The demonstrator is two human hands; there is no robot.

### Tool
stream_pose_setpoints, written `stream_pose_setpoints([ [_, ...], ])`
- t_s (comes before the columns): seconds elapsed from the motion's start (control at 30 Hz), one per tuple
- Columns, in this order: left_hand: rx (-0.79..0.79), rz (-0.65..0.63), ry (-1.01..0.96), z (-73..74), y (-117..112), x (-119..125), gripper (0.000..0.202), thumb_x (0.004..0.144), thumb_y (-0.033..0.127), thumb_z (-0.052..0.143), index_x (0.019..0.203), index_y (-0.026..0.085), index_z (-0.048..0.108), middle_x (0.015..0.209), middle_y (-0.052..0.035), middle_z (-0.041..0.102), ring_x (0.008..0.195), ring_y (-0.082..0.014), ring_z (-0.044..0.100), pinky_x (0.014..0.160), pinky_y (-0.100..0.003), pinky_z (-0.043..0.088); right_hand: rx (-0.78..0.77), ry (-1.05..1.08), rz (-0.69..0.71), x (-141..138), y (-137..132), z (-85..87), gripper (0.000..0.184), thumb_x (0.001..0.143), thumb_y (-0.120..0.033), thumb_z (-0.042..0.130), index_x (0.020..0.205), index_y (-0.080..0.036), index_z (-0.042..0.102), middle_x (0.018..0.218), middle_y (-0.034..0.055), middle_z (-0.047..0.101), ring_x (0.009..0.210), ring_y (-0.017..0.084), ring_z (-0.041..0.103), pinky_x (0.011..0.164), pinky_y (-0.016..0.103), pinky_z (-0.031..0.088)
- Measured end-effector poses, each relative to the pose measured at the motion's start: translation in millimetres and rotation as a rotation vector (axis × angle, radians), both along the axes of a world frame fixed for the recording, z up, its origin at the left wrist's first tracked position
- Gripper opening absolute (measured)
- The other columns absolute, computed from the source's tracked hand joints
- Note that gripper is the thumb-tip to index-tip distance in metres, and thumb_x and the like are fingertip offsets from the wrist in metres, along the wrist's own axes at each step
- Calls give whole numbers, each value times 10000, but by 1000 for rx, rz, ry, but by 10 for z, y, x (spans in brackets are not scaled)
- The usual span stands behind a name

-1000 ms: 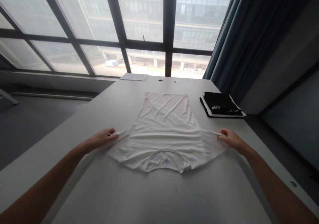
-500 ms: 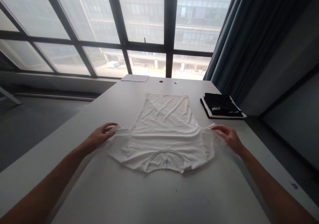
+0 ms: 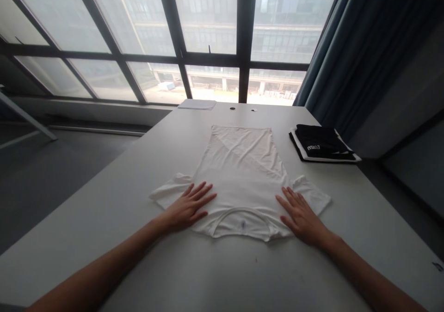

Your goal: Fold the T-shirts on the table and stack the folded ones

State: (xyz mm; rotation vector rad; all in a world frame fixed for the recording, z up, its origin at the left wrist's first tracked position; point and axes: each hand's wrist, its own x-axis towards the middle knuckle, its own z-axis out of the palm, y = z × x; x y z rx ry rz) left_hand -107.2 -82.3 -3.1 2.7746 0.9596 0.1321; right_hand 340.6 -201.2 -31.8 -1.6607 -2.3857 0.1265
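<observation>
A white T-shirt [image 3: 243, 164] lies spread flat on the grey table [image 3: 138, 173], its collar toward me and its hem toward the window. My left hand [image 3: 189, 207] rests flat on the shirt's left shoulder, fingers spread and open. My right hand [image 3: 301, 215] lies flat on the right shoulder in the same way, fingers stretched out. Both short sleeves stick out sideways beyond my hands. Neither hand holds anything.
A folded black garment with white lettering on a white layer [image 3: 321, 144] sits at the table's right edge. A sheet of paper [image 3: 197, 104] lies at the far edge near the window. A dark curtain [image 3: 354, 48] hangs at the right.
Both hands let go of the sleeve ends and moved inward onto the shirt's shoulders, now lying flat. The view shifted slightly.
</observation>
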Motion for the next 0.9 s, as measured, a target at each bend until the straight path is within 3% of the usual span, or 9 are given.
stream_pose_setpoints([
  [0.1,-51,-41,62,65,-167,-89,638,1002,559,435,1585,412,222,1659,-1,155,1540,-294,95,1234,-545,57,-46,-39,36,137,-120,8,679,968,-517,498,1580,-294,306,1667,99,167,1534,315,137,1209,587,171],
  [0.17,-65,-62,67,155,-209,-66,662,989,581,458,1585,423,216,1660,-2,155,1542,-291,82,1235,-541,39,-42,-33,23,128,-96,52,657,962,-537,501,1556,-290,367,1661,98,197,1533,323,145,1205,592,182],
  [0.3,-22,-43,14,245,14,241,615,1013,545,428,1584,381,268,1638,-19,269,1533,-249,177,1247,-497,67,73,53,-78,-183,263,189,527,1019,-450,388,1481,-214,487,1621,129,314,1518,292,223,1200,549,235],
  [0.4,65,66,-26,130,294,471,601,1036,506,376,1592,298,285,1638,-47,278,1532,-238,186,1246,-470,122,120,65,-117,-411,569,205,540,1021,-399,379,1505,-170,441,1616,151,318,1518,289,224,1196,545,239],
  [0.47,89,132,-2,4,376,502,610,1031,512,372,1588,274,302,1647,-64,244,1535,-267,165,1239,-499,132,96,36,-130,-455,630,142,558,1010,-397,406,1515,-159,426,1619,164,302,1520,305,211,1195,558,226],
  [0.6,60,160,59,-168,248,341,613,1026,556,354,1587,316,296,1664,-45,161,1537,-297,136,1228,-524,145,8,20,-123,-382,457,-16,586,992,-429,450,1524,-187,418,1627,159,282,1518,308,216,1198,558,214],
  [0.7,33,133,59,-136,258,312,630,1021,565,365,1594,324,269,1663,-37,187,1533,-294,169,1221,-522,179,-24,96,-106,-362,487,9,547,995,-412,436,1493,-187,467,1615,137,326,1510,291,247,1201,523,240],
  [0.8,57,186,-2,-12,630,519,606,1034,503,345,1572,226,340,1616,-74,339,1501,-254,285,1226,-449,212,11,213,-102,-401,942,150,514,1002,-358,394,1456,-146,509,1585,141,387,1490,262,303,1203,464,269],
  [0.9,111,371,-36,62,1182,813,549,1034,389,333,1510,137,440,1571,-117,415,1454,-229,376,1207,-363,265,40,242,-208,-438,1631,249,495,976,-253,373,1402,-80,555,1535,173,454,1462,253,356,1202,410,276],
])
